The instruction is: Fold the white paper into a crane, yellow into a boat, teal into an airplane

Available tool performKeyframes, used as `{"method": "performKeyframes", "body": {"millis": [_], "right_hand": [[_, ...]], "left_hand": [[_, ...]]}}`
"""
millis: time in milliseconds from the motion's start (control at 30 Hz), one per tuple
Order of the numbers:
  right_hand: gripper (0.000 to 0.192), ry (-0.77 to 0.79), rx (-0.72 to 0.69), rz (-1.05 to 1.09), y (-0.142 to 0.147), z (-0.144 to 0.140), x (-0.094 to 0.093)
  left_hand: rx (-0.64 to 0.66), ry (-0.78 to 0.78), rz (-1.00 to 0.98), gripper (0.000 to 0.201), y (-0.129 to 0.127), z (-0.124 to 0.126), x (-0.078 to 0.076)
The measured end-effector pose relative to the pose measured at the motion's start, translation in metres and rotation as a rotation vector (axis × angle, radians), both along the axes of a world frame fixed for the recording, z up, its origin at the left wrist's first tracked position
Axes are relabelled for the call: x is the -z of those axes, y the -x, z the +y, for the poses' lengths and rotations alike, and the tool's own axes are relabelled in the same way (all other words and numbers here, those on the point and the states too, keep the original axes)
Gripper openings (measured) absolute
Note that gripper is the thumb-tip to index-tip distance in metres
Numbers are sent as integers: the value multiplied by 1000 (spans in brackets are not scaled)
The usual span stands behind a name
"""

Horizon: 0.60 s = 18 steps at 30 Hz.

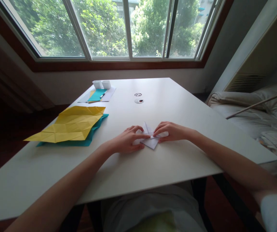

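Observation:
A small piece of folded white paper (152,143) lies on the table between my hands, with one point toward me and a narrow flap standing up at the far side. My left hand (128,140) grips its left side, the index finger pressing on the middle folds and the thumb at the lower left edge. From the other side my right hand (170,131) pinches the paper, fingertips at the centre and thumb near the right edge. The fingers cover part of the folds.
On the white table (177,174), creased yellow paper (73,124) overlaps teal paper (90,139) at left. Farther back are two white paper boxes (101,84), a teal sheet (97,95) and a pen (103,94). Two round discs (138,98) lie near the middle.

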State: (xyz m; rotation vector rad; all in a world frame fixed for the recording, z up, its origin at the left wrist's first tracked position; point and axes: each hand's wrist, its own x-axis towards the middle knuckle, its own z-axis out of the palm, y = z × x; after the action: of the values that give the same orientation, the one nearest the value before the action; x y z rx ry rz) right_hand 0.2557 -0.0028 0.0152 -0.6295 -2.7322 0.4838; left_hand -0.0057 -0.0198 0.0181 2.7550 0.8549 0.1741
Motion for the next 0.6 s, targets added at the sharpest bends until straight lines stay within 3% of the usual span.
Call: {"method": "performKeyframes", "body": {"millis": [267, 600], "right_hand": [[24, -169, 24, -49, 6, -9, 3], [26, -138, 65, -18, 7, -12, 4]], "left_hand": [[39, -70, -101, 30, -1, 1, 2], [45, -159, -104, 24, -6, 0, 4]]}}
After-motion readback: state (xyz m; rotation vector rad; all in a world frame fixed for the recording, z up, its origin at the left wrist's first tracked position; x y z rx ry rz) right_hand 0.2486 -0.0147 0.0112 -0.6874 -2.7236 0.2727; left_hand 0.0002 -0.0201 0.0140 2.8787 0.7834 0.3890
